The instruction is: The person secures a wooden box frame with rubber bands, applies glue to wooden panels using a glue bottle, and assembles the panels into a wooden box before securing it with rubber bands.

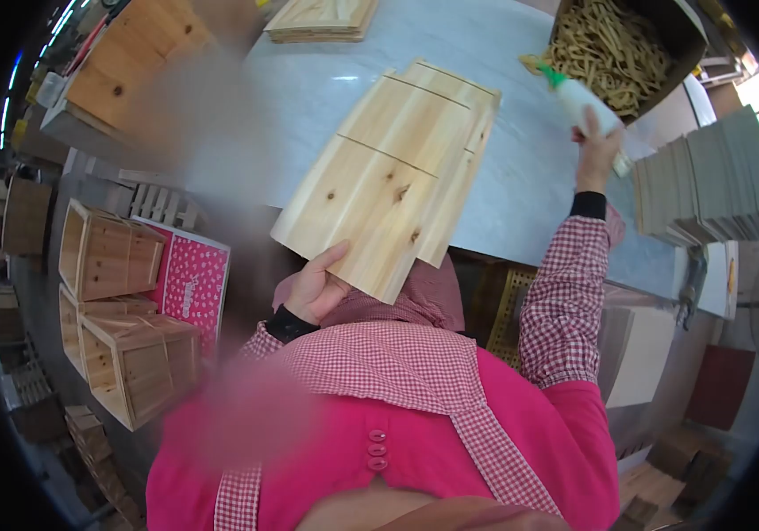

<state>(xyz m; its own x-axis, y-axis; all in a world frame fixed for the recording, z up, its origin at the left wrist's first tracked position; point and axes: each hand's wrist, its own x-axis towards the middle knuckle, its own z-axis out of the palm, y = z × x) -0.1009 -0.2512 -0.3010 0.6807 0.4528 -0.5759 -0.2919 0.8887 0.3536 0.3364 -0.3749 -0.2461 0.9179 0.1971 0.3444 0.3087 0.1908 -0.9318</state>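
Note:
My left hand [319, 285] grips the near edge of a pale wooden panel [370, 177], thumb on top and fingers beneath. Knots dot the panel, and two dark grooves run across it. A second board [472, 164] shows along its right side, partly covered by it. Both lie slanted over the table's front edge, above my lap. My right hand [598, 150] is closed around a white squeeze bottle [585, 104] with a green cap. The bottle is tilted, its tip toward the upper left, just in front of a box of rubber bands.
The dark box [687, 53] holds many tan rubber bands [609, 49]. Thin grey sheets [707, 177] stand stacked at the table's [521, 212] right. Several wooden boards [322, 19] lie at the back. Wooden crates [145, 354] stand on the left. A blurred shape hides part of the left side.

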